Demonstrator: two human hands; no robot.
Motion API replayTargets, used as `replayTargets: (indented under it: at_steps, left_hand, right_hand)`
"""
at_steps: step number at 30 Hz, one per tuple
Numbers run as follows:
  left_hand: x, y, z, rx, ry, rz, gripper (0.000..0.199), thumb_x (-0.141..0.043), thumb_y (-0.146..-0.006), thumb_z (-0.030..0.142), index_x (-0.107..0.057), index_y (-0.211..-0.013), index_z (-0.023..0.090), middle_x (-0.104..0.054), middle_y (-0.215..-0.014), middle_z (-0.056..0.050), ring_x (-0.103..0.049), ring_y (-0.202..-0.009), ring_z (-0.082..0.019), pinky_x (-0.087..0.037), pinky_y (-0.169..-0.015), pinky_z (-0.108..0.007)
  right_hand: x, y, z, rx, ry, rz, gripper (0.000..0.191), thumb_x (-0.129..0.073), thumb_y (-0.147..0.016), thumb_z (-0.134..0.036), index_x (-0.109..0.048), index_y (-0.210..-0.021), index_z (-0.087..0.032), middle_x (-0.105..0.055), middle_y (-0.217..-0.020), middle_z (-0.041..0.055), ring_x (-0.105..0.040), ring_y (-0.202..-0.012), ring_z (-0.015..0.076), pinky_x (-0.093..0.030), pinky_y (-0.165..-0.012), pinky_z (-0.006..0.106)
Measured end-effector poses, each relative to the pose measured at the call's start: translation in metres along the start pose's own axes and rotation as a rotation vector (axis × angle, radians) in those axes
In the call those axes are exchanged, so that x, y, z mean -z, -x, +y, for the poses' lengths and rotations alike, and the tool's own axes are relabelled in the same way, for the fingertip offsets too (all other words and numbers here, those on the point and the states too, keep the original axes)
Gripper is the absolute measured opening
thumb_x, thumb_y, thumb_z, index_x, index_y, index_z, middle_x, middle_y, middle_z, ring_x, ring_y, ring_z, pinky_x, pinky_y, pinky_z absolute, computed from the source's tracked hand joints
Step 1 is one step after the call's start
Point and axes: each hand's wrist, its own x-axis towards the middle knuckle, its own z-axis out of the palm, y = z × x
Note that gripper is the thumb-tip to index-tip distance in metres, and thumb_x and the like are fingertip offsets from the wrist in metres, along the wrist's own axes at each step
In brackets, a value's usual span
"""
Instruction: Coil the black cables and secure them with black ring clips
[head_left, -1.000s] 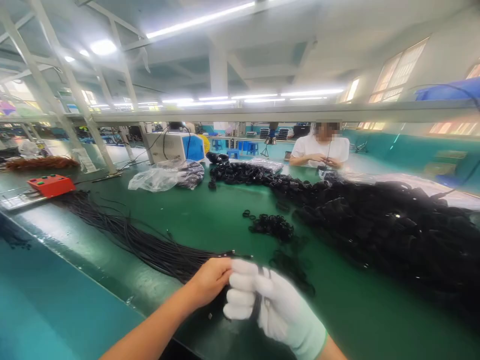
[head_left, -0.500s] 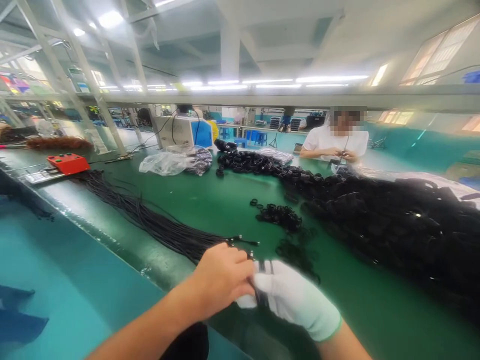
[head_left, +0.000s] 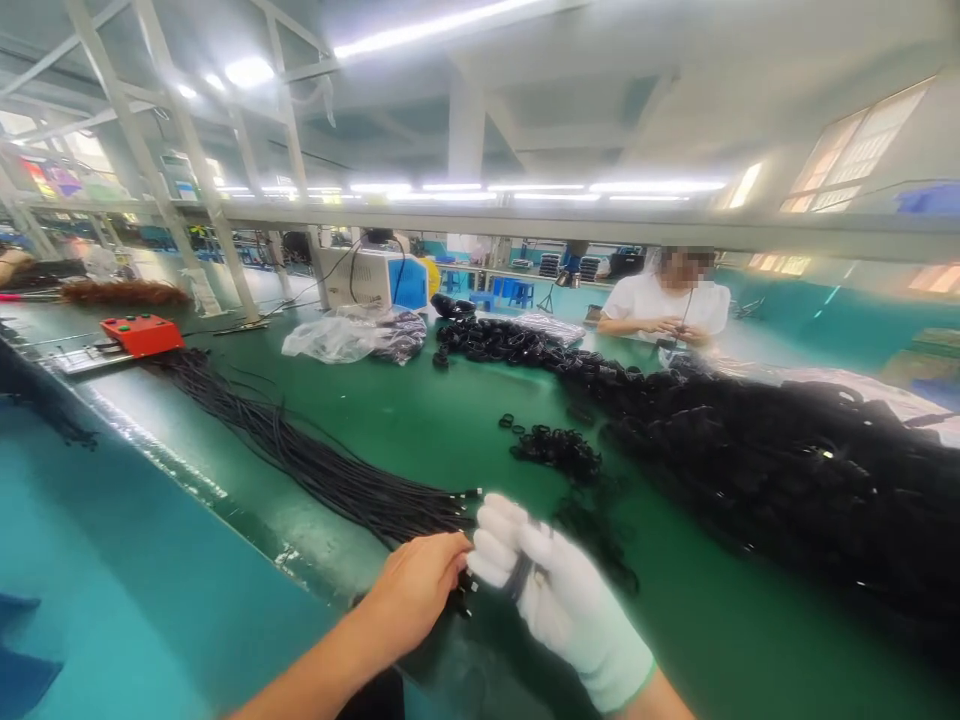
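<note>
Black cables point(head_left: 334, 478) trail along the worktop point(head_left: 420, 415), light and bendy by their look, best taken near the tips. The bare left hand point(head_left: 424, 583) covers some ends, grip hidden from me; the gloved right hand point(head_left: 551, 600) curls round a dark strip point(head_left: 519, 577).

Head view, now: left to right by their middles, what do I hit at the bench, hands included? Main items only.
Red box → plastic bag → bare left hand → gloved right hand → large black pile.
</note>
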Motion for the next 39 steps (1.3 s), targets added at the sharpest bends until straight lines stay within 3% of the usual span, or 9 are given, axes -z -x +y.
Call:
replayTargets:
  at_steps: [4,10,13,18,24,27,30,34,39]
  left_hand:
    - [-0.017,0.014,0.014,0.071,-0.475,0.130,0.026,-0.035,-0.088,0.015,-0.060,-0.082,0.020,-0.065,-0.076,-0.003,-0.061,-0.069,-0.019,-0.036,-0.057,-0.026]
    - [-0.029,0.016,0.028,-0.177,-0.594,0.166,0.020,-0.044,-0.084,0.011,-0.057,-0.070,0.019,-0.062,-0.068,-0.002,-0.056,-0.060,-0.017,-0.034,-0.057,-0.029]
    - [-0.008,0.007,0.027,-0.451,-0.674,0.196,0.018,-0.046,-0.085,0.013,-0.054,-0.070,0.018,-0.060,-0.068,-0.001,-0.053,-0.063,-0.017,-0.033,-0.060,-0.031]
    - [0.042,-0.014,0.023,-0.797,-0.669,0.064,0.026,-0.055,-0.084,0.041,-0.055,-0.072,0.018,-0.059,-0.069,0.000,-0.050,-0.067,-0.015,-0.034,-0.067,-0.030]
    - [0.049,-0.033,0.011,-0.786,-0.447,-0.108,0.012,-0.064,-0.080,0.029,-0.059,-0.073,0.020,-0.062,-0.070,0.005,-0.053,-0.069,-0.010,-0.035,-0.085,-0.026]
    - [0.047,-0.032,0.011,-0.773,-0.405,-0.008,0.007,-0.059,-0.083,0.025,-0.063,-0.079,0.021,-0.066,-0.084,0.002,-0.055,-0.086,-0.013,-0.032,-0.093,-0.030]
    - [0.050,-0.025,0.018,-0.746,-0.454,0.042,0.014,-0.053,-0.085,0.018,-0.066,-0.080,0.020,-0.064,-0.094,-0.003,-0.052,-0.093,-0.017,-0.038,-0.082,-0.029]
    - [0.054,-0.028,0.026,-0.671,-0.382,-0.254,0.015,-0.056,-0.082,0.017,-0.064,-0.069,0.018,-0.060,-0.080,-0.002,-0.053,-0.075,-0.013,-0.039,-0.064,-0.022]
    - [0.050,-0.035,0.014,-0.365,0.107,-0.441,0.007,-0.060,-0.079,0.024,-0.062,-0.080,0.017,-0.061,-0.071,0.002,-0.054,-0.060,-0.010,-0.042,-0.055,-0.019]
  right_hand:
    - [0.011,-0.001,-0.014,0.069,-0.043,0.176,0.038,-0.067,-0.075,-0.028,-0.057,-0.110,-0.016,-0.057,-0.118,0.0108,-0.055,-0.104,0.0233,-0.038,-0.095,0.046]
    - [0.008,-0.001,-0.012,0.102,0.065,0.217,0.038,-0.070,-0.074,-0.029,-0.058,-0.108,-0.017,-0.062,-0.112,0.0111,-0.060,-0.096,0.0230,-0.040,-0.092,0.045]
    - [0.002,-0.001,-0.006,0.061,0.184,0.195,0.030,-0.072,-0.071,-0.024,-0.061,-0.097,-0.015,-0.067,-0.094,0.0089,-0.060,-0.086,0.0205,-0.043,-0.083,0.039]
    - [-0.002,0.002,0.006,-0.140,0.128,-0.102,0.019,-0.065,-0.078,-0.027,-0.061,-0.088,-0.011,-0.062,-0.085,0.0073,-0.055,-0.079,0.0163,-0.043,-0.078,0.035]
    - [-0.003,0.004,0.017,-0.329,-0.030,-0.176,0.034,-0.071,-0.071,-0.023,-0.058,-0.098,-0.007,-0.050,-0.078,0.0037,-0.049,-0.072,0.0124,-0.041,-0.077,0.035]
    - [0.000,0.002,0.020,-0.362,-0.086,-0.138,0.020,-0.070,-0.071,-0.018,-0.058,-0.083,-0.008,-0.046,-0.068,-0.0003,-0.046,-0.064,0.0100,-0.040,-0.073,0.033]
    - [0.006,0.002,0.021,-0.387,-0.092,-0.123,0.020,-0.070,-0.071,-0.019,-0.057,-0.084,-0.009,-0.051,-0.070,0.0011,-0.049,-0.066,0.0114,-0.041,-0.076,0.035]
    - [0.015,0.005,0.024,-0.442,-0.072,-0.173,0.029,-0.070,-0.070,-0.026,-0.057,-0.089,-0.009,-0.058,-0.074,0.0044,-0.057,-0.070,0.0159,-0.041,-0.082,0.043]
    - [0.017,0.008,0.025,-0.466,-0.128,-0.214,0.035,-0.073,-0.066,-0.030,-0.054,-0.089,-0.012,-0.058,-0.072,0.0019,-0.057,-0.067,0.0149,-0.043,-0.077,0.039]
